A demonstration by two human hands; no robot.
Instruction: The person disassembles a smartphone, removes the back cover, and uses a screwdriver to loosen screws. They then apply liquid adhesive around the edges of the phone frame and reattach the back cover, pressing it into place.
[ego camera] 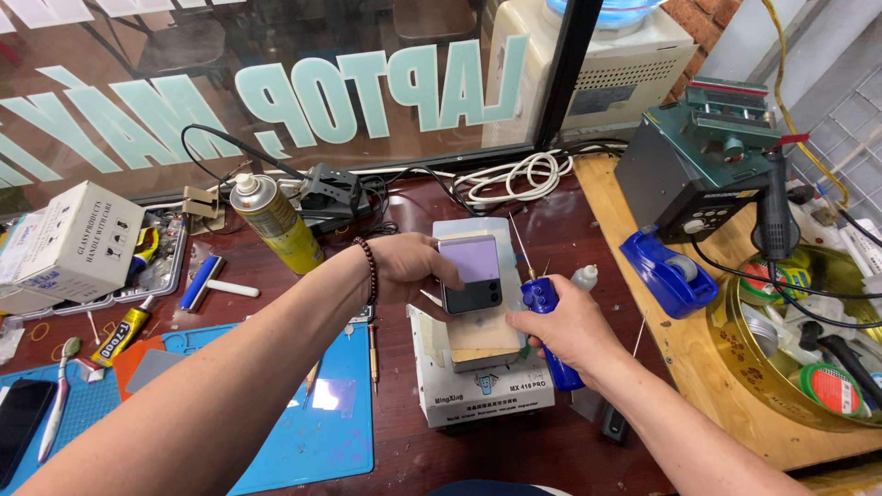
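The left hand point(404, 266), a dark bead bracelet point(370, 268) on its wrist, closes its fingers around the left edge of a small, square, folded phone with a glossy lavender back and a black camera strip point(470, 272). The phone lies flat on a tan wooden block point(484, 336) atop a boxy white heating plate point(478, 390) at the centre of the frame. The right hand point(570, 331) grips a blue plastic-handled tool with a thin metal needle tip point(542, 298), its point up, just beside the phone's right edge.

The tabletop point(413, 450) is dark reddish wood, scuffed and cluttered. A blue silicone work mat point(312, 432) lies at lower left, a yellow spray can point(274, 225) stands in the upper middle, a white cardboard box point(73, 241) sits at far left, and a blue tape dispenser point(669, 274) rests on a lighter wooden board point(707, 367) at right. A glass shopfront pane point(276, 83) with pale lettering fills the top.
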